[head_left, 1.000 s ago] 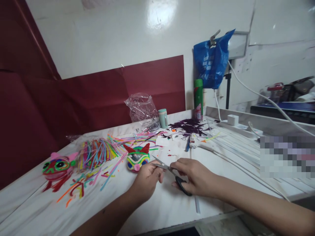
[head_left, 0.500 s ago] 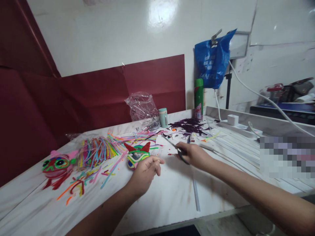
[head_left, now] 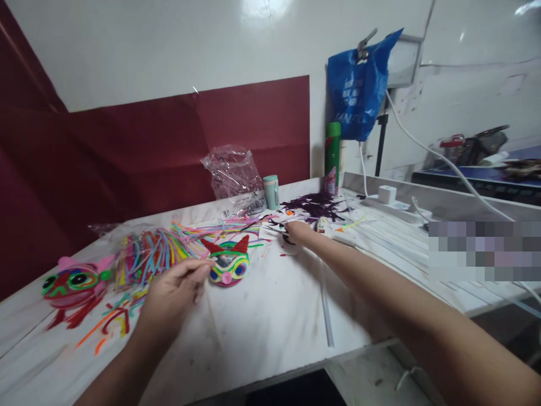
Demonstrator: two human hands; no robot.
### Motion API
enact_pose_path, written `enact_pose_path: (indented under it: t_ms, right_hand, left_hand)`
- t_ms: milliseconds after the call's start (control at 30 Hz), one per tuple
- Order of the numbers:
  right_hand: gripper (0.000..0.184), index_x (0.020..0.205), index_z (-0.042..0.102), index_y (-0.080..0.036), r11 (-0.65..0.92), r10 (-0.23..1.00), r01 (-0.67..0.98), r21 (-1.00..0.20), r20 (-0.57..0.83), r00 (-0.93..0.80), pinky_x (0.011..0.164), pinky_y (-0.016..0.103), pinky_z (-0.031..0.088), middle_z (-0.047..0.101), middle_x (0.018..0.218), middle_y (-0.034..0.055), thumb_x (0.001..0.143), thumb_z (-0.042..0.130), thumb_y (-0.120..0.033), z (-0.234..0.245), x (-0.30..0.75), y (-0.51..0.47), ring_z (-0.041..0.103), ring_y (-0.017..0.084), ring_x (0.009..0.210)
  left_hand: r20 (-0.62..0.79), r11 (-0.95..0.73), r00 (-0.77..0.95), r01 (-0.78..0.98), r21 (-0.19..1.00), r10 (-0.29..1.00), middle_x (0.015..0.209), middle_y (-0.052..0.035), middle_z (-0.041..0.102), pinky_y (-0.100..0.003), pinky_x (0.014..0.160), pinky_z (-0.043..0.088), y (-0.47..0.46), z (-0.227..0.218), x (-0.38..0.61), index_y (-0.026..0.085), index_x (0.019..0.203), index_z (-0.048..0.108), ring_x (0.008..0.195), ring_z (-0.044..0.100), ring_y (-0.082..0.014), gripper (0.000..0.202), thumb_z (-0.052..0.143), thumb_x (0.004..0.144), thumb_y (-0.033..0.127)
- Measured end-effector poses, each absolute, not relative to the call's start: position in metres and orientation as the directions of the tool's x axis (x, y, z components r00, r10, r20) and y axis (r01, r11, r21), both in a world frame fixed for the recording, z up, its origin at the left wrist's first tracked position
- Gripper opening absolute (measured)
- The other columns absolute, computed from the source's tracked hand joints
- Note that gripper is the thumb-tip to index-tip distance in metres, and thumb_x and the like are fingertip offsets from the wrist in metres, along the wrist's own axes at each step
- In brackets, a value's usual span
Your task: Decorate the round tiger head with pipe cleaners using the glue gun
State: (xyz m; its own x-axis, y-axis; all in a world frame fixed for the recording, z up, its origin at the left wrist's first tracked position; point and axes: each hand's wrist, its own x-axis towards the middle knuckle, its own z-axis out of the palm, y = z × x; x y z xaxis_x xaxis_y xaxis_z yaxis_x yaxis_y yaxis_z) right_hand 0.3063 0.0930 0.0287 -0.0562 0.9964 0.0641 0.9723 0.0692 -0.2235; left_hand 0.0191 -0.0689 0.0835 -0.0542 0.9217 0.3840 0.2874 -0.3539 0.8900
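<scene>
Nearest us, our left hand hangs above the white marbled table, thumb and forefinger pinched together; we cannot tell whether something tiny sits between them. A flat pale-grey strip lies below and in front of our right forearm. Short fuzzy coloured scraps and a red-and-pink figure with green-ringed eyes sit left of that hand. Just right of its fingertips is a rounded multicoloured figure with red pointed ears; beyond the wrist lies a bundle of bright fuzzy stems. Farther out, our right hand is at dark-handled metal scissors over white paper; its fingers are too hidden for us to tell their grip. Past it we see dark purple shreds, a mint-green cup and a green spray can.
</scene>
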Motion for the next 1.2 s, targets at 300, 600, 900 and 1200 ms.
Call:
enact_pose_path:
  t_ms: [300, 600, 900, 1200]
  right_hand:
    - [0.026, 0.114, 0.06, -0.018, 0.148, 0.989, 0.94, -0.309, 0.039, -0.143, 0.081, 0.039, 0.054, 0.061, 0.117, 0.0065, 0.092, 0.057, -0.032, 0.029, 0.316, 0.113, 0.063, 0.02, 0.096]
    - [0.03, 0.102, 0.063, -0.017, 0.5, 0.86, 0.666, -0.553, 0.404, -0.311, 0.07, 0.025, 0.05, 0.073, 0.093, 0.0069, 0.092, 0.044, -0.038, 0.062, 0.267, 0.013, 0.067, 0.018, 0.081]
    - [0.019, 0.064, 0.053, -0.02, 0.534, 0.844, 0.558, -0.635, 0.439, -0.308, 0.051, 0.024, 0.035, 0.053, 0.054, -0.0021, 0.082, 0.048, -0.026, 0.032, 0.22, 0.016, 0.047, 0.013, 0.052]
    - [0.019, 0.062, 0.048, -0.021, 0.498, 0.863, 0.539, -0.679, 0.448, -0.234, 0.052, 0.026, 0.035, 0.055, 0.06, 0.0001, 0.079, 0.049, -0.029, 0.02, 0.212, 0.03, 0.045, 0.014, 0.055]
  left_hand:
    - [0.074, -0.099, -0.139, -0.18, 0.979, 0.987, 0.051, 0.0028, 0.057, -0.018, 0.039, 0.033, -0.066, 0.069, -0.007, 0.013, 0.067, 0.065, 0.042, 0.046, -0.0063, 0.04, 0.085, 0.048, 0.041]
    - [0.039, -0.064, -0.101, -0.257, 0.964, 0.994, 0.058, -0.0009, 0.062, -0.02, 0.046, 0.041, -0.03, 0.051, 0.004, 0.012, 0.066, 0.063, 0.049, 0.055, -0.0091, 0.032, 0.081, 0.052, 0.035]
    - [0.172, -0.196, -0.204, -0.107, 0.975, 0.964, 0.062, 0.0003, 0.062, -0.022, 0.051, 0.039, -0.001, 0.04, 0.008, 0.015, 0.067, 0.064, 0.054, 0.052, -0.0098, 0.025, 0.075, 0.059, 0.036]
    - [0.156, -0.17, -0.142, -0.092, 0.981, 0.977, 0.062, 0.0015, 0.061, -0.024, 0.059, 0.04, 0.022, 0.026, -0.004, 0.016, 0.062, 0.062, 0.06, 0.052, -0.0121, 0.026, 0.078, 0.055, 0.035]
